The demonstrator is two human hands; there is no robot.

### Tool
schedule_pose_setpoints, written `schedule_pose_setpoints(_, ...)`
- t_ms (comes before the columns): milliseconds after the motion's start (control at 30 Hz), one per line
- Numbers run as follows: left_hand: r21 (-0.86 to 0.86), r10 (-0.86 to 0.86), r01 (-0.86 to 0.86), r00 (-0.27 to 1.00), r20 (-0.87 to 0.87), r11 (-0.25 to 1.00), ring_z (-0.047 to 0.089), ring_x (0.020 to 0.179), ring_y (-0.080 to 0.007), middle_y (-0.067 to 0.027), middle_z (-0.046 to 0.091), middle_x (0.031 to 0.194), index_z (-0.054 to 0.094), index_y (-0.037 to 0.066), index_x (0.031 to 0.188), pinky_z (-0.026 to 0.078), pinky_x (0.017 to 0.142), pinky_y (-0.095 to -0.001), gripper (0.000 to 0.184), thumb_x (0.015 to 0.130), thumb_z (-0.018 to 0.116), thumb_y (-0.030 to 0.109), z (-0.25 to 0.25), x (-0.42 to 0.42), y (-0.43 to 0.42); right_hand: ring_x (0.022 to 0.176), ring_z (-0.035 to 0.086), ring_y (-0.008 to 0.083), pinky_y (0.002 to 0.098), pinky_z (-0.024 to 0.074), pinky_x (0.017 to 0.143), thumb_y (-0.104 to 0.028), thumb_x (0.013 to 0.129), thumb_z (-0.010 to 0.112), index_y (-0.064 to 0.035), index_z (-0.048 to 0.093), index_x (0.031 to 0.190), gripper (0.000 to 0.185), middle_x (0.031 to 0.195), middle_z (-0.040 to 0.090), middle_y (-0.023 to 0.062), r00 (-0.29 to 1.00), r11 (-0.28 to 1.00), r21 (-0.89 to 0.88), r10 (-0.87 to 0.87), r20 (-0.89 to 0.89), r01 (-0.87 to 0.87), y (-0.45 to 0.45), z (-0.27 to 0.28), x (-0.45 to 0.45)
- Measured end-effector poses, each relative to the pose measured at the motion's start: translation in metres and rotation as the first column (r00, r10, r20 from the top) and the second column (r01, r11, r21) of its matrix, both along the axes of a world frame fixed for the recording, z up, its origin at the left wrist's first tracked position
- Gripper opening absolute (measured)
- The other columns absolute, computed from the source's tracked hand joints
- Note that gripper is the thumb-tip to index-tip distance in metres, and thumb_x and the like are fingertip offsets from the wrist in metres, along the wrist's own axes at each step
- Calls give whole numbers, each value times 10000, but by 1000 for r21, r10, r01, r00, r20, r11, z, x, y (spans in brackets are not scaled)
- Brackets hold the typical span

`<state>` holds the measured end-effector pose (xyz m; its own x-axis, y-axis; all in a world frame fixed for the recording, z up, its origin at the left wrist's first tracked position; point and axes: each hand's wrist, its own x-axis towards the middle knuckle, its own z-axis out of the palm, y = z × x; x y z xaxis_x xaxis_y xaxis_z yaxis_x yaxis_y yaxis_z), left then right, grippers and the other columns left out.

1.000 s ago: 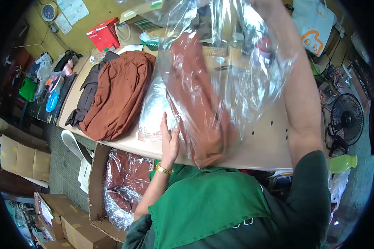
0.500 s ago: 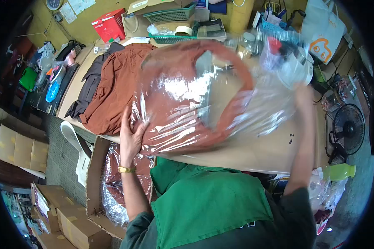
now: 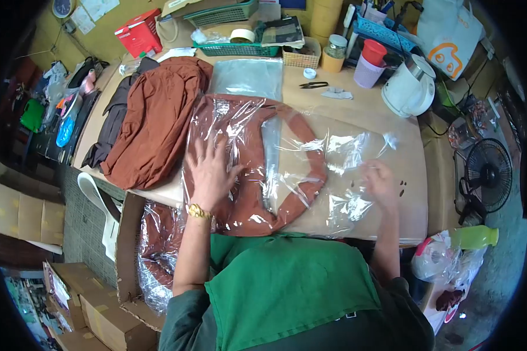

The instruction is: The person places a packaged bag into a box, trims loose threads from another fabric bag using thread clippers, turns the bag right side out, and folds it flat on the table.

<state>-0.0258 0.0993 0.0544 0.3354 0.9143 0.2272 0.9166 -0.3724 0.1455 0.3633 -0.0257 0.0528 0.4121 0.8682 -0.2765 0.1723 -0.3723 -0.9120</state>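
Table (image 3: 413, 190): clear plastic bag (image 3: 350, 147) lies flat along near edge. Brown garment (image 3: 250, 140) inside, mostly left, looping right. Left hand (image 3: 211, 174) open, fingers spread on bag's left part. Right hand (image 3: 382, 182) half-curled at bag's right end; cannot tell if gripping.

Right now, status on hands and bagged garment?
Left hand spread on bagged brown garment. Right hand blurred at bag's clear end. Snips beyond, out of way.
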Motion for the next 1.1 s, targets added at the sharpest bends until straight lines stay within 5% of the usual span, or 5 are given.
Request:
schedule_pose_setpoints(100, 259, -554, 497, 660, 508, 829, 248, 1407, -434, -161, 306, 1532, 444, 106, 1392, 140, 1134, -620, 745, 717, 753, 167, 68, 78, -31, 720, 640, 120, 264, 508, 640, -119, 936, 590, 18, 622, 1169, 272, 894, 687, 87, 928, 919, 143, 373, -18, -366, 7, 34, -74)
schedule_pose_setpoints(200, 251, -694, 664, 719, 43, 704, 469, 1284, -302, -101, 582, 1254, 522, 161, 1334, 174, 1146, -580, 685, 681, 713, 86, 89, 107, -50, 819, 664, 141, 276, 521, 698, -105, 923, 613, 44, 609, 1189, 304, 935, 698, 102, 891, 860, 285, 453, -42, -423, 5, 54, -97)
schedule_pose_setpoints(567, 75, -546, 543, 837, 36, 836, 575, 919, -231, -30, 615, 851, 668, 100, 803, 295, 1050, -454, 200, 624, 757, 87, 149, -6, 39, 817, 607, 119, 275, 472, 786, -105, 789, 755, -3, 676, 865, 150, 966, 688, 88, 794, 797, 35, 596, 116, -603, -10, 59, 42)
schedule_pose_setpoints(867, 205, -70, 952, -195, 978, 226, 546, 839, -206, -52, 600, 769, 587, 58, 749, 350, 992, -395, 338, 612, 774, 304, 145, 3, 76, 851, 509, 173, 296, 352, 799, -278, 738, 818, -138, 661, 739, 211, 1002, 655, 72, 798, 516, 846, 562, -219, -132, 24, 20, 25)
schedule_pose_setpoints(1100, -121, -655, 664, 748, 105, 738, 582, 781, -255, -105, 644, 822, 697, 39, 925, 430, 748, -361, 388, 665, 821, 299, 204, 10, 74, 699, 434, 149, 285, 324, 635, -307, 729, 825, -81, 689, 806, 274, 720, 602, -3, 748, 472, 767, 664, 15, -434, 23, 39, 68)
